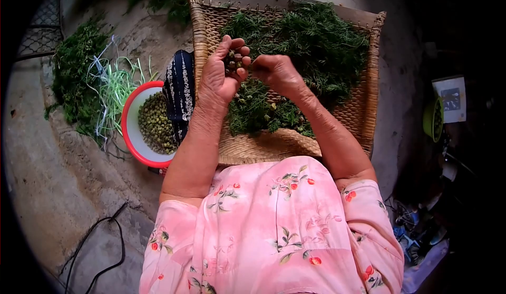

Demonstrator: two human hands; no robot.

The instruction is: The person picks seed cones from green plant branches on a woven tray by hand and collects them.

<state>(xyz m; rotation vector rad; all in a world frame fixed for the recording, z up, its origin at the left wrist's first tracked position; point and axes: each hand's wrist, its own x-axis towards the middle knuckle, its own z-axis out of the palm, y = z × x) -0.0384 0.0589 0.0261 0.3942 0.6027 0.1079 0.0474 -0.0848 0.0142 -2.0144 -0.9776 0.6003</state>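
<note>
Left hand is palm up with the fingers curled into a loose cup around a clump of small brownish pods. That's the shaky bit imo: pile in too many, or let the fingers relax, and a few could roll out through the gaps. Right hand is right beside those fingertips, fingers bunched in a narrow pinch; can't tell if there's anything in it. If it bumps the cup, same spill.

Anything dropped would probably land in the green sprigs under and beyond the hands, and good luck spotting it, since other pale green pods sit in there just below the right hand. The woven tray around it all would at least catch most strays.

Off to the left of the left forearm there's a red-rimmed bowl part full of greenish pods. A dark patterned cloth overlaps its near side, so a careless elbow could snag it and maybe tip the bowl.
</note>
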